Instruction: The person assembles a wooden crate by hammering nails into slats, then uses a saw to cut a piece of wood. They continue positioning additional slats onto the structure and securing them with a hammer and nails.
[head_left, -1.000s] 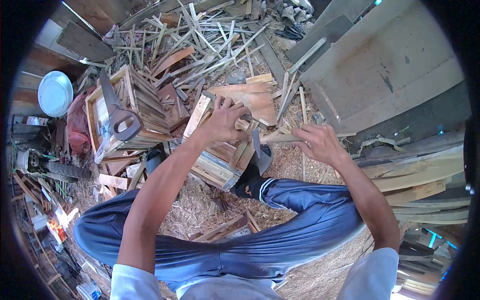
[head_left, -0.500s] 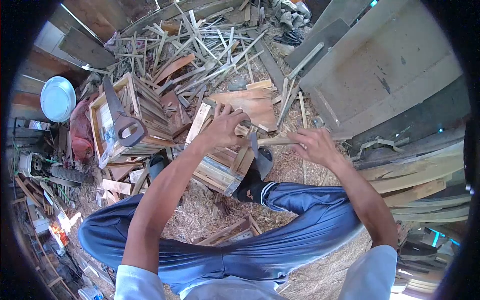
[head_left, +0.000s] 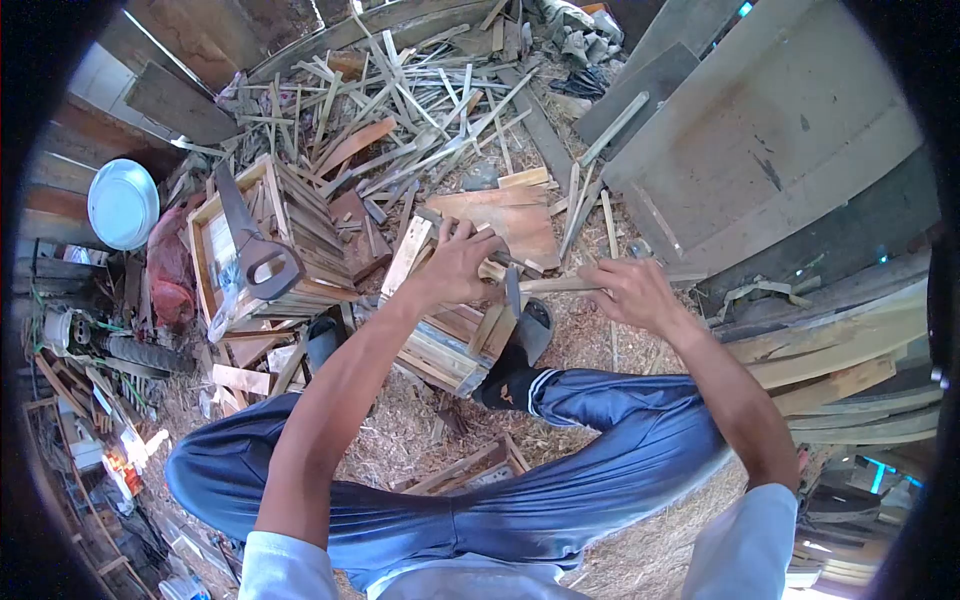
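Observation:
My right hand (head_left: 632, 295) grips the wooden handle of a hammer (head_left: 558, 286). The hammer's metal head is close to the fingers of my left hand (head_left: 460, 265). Those left fingers are bent over a short wooden piece (head_left: 492, 270) at the top of a slatted wooden box (head_left: 440, 350). The box stands tilted between my feet, and my left hand and forearm cover part of it. Whether a nail is between the left fingers cannot be made out.
A handsaw (head_left: 255, 245) lies across a stack of wooden frames (head_left: 300, 230) at the left. Beyond it is a heap of thin wood strips (head_left: 400, 110). A flat board (head_left: 510, 220) rests on the shavings. Large panels (head_left: 760, 130) lean at the right. A white basin (head_left: 124, 204) is at far left.
The whole view has shifted slightly, moving the scene a little to the right and down. Both hands keep nearly the same pose, with the hammer head still beside my left fingers.

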